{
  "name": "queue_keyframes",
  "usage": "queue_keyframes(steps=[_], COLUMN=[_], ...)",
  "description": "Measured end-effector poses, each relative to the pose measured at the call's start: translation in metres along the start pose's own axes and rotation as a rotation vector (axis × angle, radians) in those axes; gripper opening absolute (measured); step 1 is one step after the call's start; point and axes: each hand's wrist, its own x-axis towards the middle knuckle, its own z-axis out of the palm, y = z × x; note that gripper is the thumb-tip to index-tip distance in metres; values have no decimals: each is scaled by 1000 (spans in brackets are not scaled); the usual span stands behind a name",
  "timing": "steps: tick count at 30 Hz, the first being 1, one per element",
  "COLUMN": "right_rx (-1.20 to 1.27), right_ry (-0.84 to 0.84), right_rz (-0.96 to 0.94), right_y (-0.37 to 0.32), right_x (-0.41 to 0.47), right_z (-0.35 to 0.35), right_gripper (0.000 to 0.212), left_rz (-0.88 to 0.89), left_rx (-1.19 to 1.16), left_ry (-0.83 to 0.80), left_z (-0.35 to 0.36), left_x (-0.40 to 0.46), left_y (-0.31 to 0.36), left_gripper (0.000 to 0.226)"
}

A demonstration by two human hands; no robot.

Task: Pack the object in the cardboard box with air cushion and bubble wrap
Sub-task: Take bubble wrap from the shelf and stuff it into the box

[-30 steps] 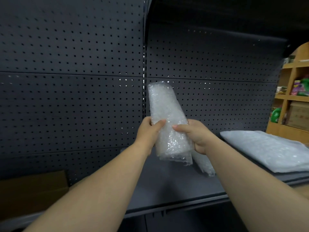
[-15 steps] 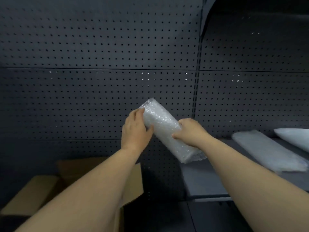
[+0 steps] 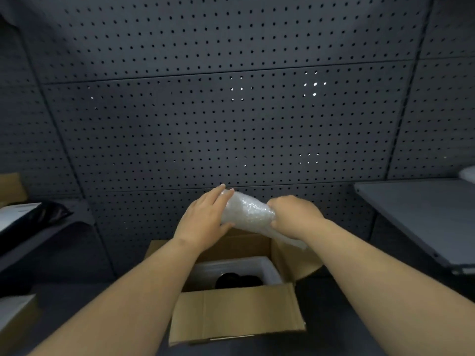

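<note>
Both hands, left (image 3: pixel 203 222) and right (image 3: pixel 295 217), clamp a clear bubble-wrap roll (image 3: pixel 246 214) above the open brown cardboard box (image 3: pixel 236 312); padding remains unplaced.

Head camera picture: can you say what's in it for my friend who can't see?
Two bare hands, left hand and right hand, hold a bubble wrap bundle above an open cardboard box. Inside the box sits a white liner with something dark in it. A dark pegboard wall stands behind.

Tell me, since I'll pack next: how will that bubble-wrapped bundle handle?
The bubble-wrapped bundle probably feels light and squashy; its loose tail droops below the right hand. Its glossy film may slip, which may explain why the left hand grips too.
</note>
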Motion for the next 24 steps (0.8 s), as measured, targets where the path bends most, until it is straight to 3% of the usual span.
queue_keyframes(steps=[10,18,24], right_rx=[-22,121,208], right_ry=[-72,-86,-152], right_rz=[-23,-48,-80], right_y=[-51,-42,-31], right_x=[15,28,36], right_z=[40,59,64], right_gripper=[22,29,38], left_rz=[89,137,94], left_rx=[51,105,76], left_ry=[-113,-153,-163], left_z=[25,39,50], left_x=[-10,2,14], left_y=[-47,-50,-54], left_gripper=[79,40,32])
